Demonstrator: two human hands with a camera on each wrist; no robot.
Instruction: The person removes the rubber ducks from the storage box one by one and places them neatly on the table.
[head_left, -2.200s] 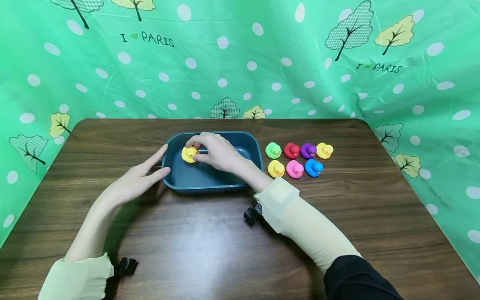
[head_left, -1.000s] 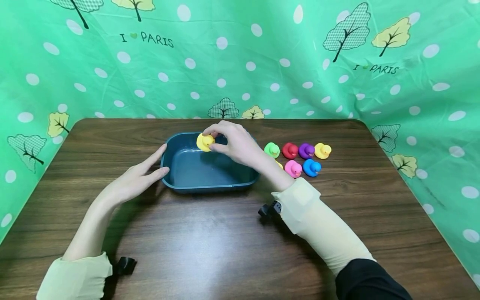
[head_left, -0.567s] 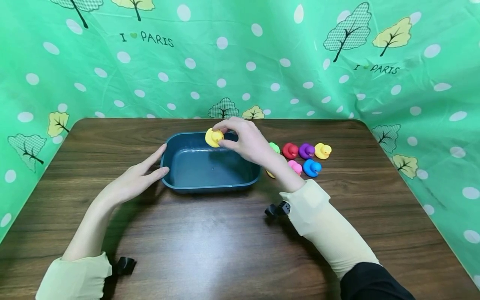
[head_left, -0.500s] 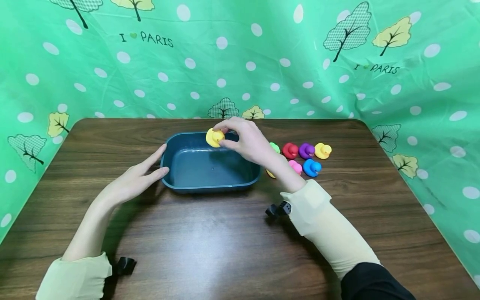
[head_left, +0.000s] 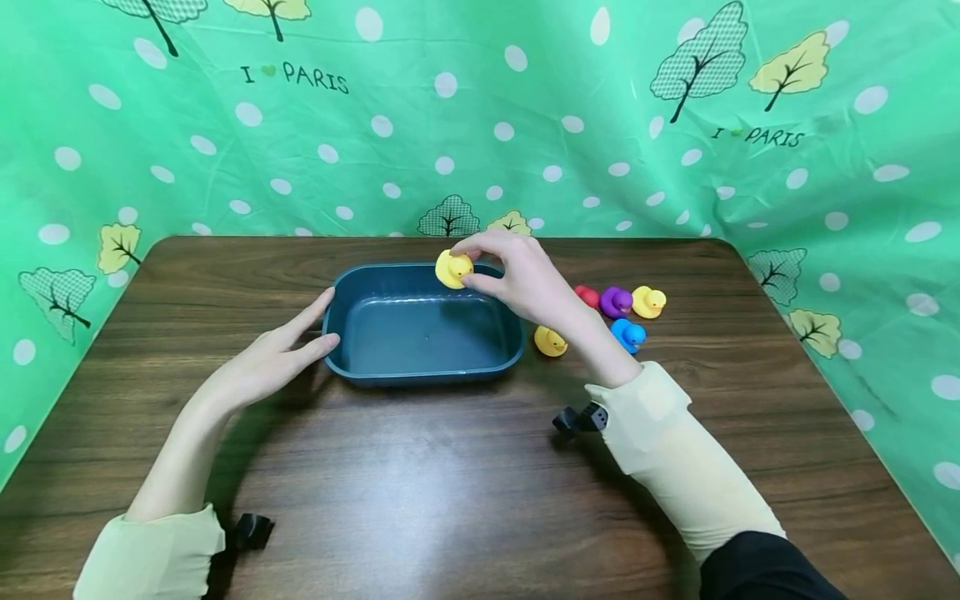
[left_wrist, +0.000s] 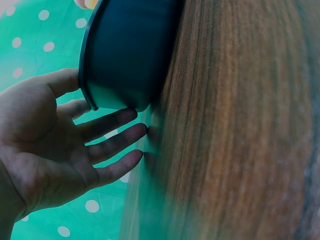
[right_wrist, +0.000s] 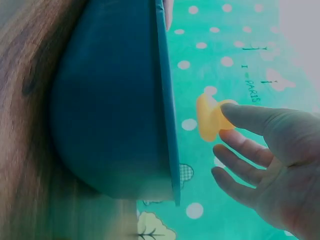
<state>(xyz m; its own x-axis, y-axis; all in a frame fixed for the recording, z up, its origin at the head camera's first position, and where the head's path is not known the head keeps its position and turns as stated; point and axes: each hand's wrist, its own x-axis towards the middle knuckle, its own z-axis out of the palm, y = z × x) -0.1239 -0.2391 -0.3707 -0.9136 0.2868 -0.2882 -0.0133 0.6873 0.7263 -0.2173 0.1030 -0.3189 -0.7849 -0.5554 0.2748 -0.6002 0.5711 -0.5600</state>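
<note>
Between thumb and fingers my right hand (head_left: pixel 521 275) pinches a yellow rubber duck (head_left: pixel 452 269) above the back right part of a dark blue plastic basin (head_left: pixel 420 377). In the right wrist view the same duck (right_wrist: pixel 209 117) hangs clear of the basin's rim (right_wrist: pixel 170 115). My left hand (head_left: pixel 262 367) touches the basin's left end with straight, spread fingers. Its thumb and fingertips meet the rim and side in the left wrist view, where the left hand (left_wrist: pixel 55 135) shows from the palm side. Inside the basin nothing lies on the visible floor.
Right of the basin on the wooden table (head_left: pixel 420 500) stand a yellow duck (head_left: pixel 551 341), a red duck (head_left: pixel 587 296), a purple duck (head_left: pixel 617 302), another yellow duck (head_left: pixel 648 302) and a blue duck (head_left: pixel 628 335). My right forearm hides others. A green dotted cloth (head_left: pixel 480 108) hangs behind.
My right hand has lifted the yellow duck from the basin's left side and carried it up and right. The green and pink ducks are now hidden behind that arm. My left hand stays put.
</note>
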